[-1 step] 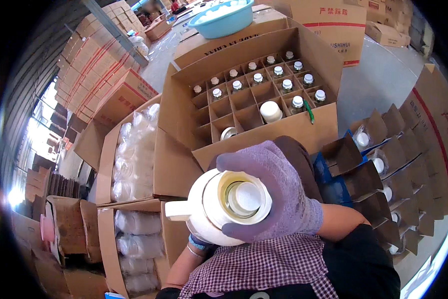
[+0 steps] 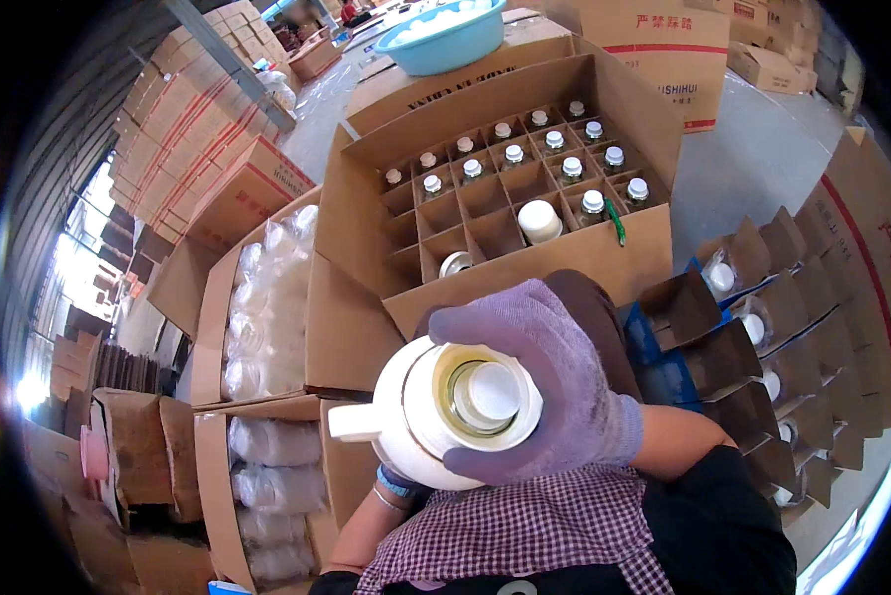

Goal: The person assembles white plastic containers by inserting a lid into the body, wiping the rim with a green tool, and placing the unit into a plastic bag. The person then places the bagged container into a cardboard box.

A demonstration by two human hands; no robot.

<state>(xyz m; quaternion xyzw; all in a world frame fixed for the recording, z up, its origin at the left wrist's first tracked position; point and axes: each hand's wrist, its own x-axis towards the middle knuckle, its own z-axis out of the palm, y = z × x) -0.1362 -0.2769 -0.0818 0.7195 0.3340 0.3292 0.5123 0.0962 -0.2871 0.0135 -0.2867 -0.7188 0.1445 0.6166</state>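
A white thermos jug [image 2: 398, 424] is in front of my body, its mouth facing up and its handle [image 2: 352, 421] pointing left. Inside the mouth sits a white cap [image 2: 492, 392] on a yellowish, glassy neck. My right hand [image 2: 576, 382], in a purple-grey glove, curls round the jug's rim from the right, thumb and fingers on either side. Low behind the jug, a dark-gloved bit of my left hand [image 2: 409, 484] shows; the jug hides its fingers. Beyond stands a divided carton [image 2: 525, 266] with white-capped glass bottles [image 2: 571, 171] and a white-lidded item [image 2: 539, 222].
Open cartons of plastic-wrapped pieces [image 2: 272, 327] stand at left. At right, a cardboard divider grid [image 2: 733, 362] holds several white-topped items. A green strip [image 2: 616, 224] hangs over the carton's edge. Behind it is a light-blue basin [image 2: 445, 45]; stacked boxes [image 2: 183, 149] rise at far left.
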